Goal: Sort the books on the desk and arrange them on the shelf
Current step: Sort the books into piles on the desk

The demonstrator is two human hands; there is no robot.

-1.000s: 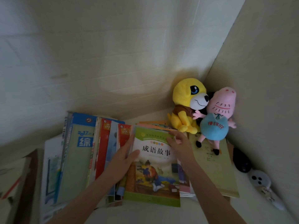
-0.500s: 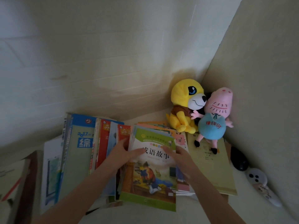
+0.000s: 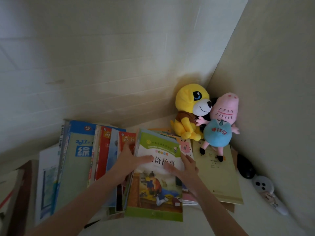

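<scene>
My left hand (image 3: 129,160) pinches the left edge of the green storybook (image 3: 153,193), atop the desk's (image 3: 252,217) middle pile. My right hand (image 3: 186,167) rests on its cover, fingers spread. Lifting unevenly could spill the loose books (image 3: 188,196) beneath.

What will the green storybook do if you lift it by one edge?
The green storybook looks thin and soft-covered, so it would probably droop. It lies on an uneven pile of thin books, so a push might slide it off. Probably light too.
</scene>
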